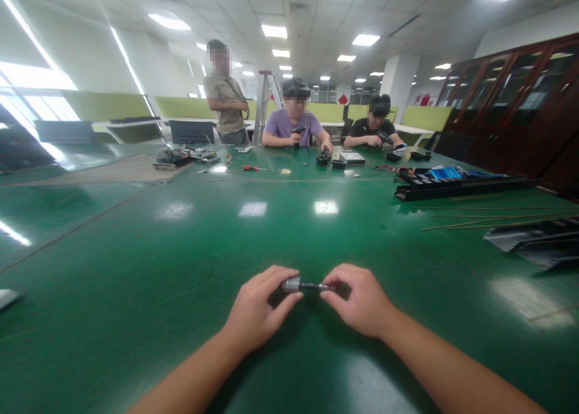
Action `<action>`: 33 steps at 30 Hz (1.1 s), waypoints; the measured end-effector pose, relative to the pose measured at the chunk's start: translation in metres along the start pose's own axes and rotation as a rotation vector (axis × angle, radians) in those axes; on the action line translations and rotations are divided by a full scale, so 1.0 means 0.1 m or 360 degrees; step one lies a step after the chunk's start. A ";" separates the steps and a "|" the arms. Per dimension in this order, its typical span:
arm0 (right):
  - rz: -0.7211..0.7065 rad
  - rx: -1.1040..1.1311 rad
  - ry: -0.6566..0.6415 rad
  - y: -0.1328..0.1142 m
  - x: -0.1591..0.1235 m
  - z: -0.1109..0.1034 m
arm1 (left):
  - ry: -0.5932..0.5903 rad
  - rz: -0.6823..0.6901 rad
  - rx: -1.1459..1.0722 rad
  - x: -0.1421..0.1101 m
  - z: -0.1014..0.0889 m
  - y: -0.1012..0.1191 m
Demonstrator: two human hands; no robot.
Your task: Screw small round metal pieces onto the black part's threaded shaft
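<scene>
My left hand [265, 302] is closed round a short silver-grey cylinder that looks like a drill chuck [292, 284], thumb below and fingers above. Out of its right end runs a thin dark metal drill bit [311, 285], lying roughly level. The thumb and fingertips of my right hand [359, 299] pinch the far tip of that bit. Both hands are just over the green tabletop [289, 239] near its front, a short gap apart. Whether the chuck touches the table I cannot tell.
Far across the table lie an orange-handled screwdriver [254, 168], a heap of electronic parts [185, 155] and small black boxes [338, 162]. Black metal channels [465, 187] and thin rods [479, 221] lie at the right. Two people [296, 125] sit opposite; another person [226, 94] stands behind.
</scene>
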State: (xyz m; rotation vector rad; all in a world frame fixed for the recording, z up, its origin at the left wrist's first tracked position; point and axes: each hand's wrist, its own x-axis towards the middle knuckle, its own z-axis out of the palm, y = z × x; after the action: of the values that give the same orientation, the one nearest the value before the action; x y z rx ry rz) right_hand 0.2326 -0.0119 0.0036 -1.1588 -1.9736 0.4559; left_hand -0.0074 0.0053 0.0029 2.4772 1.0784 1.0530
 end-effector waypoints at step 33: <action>0.0002 -0.0023 -0.0012 0.03 0.00 -0.01 | 0.0007 -0.0014 0.0023 0.01 -0.01 -0.01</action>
State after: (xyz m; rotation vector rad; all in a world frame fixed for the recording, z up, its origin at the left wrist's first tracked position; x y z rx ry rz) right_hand 0.2350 -0.0103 0.0031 -1.1690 -1.9856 0.4476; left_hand -0.0085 0.0067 0.0032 2.4802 1.1010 1.0521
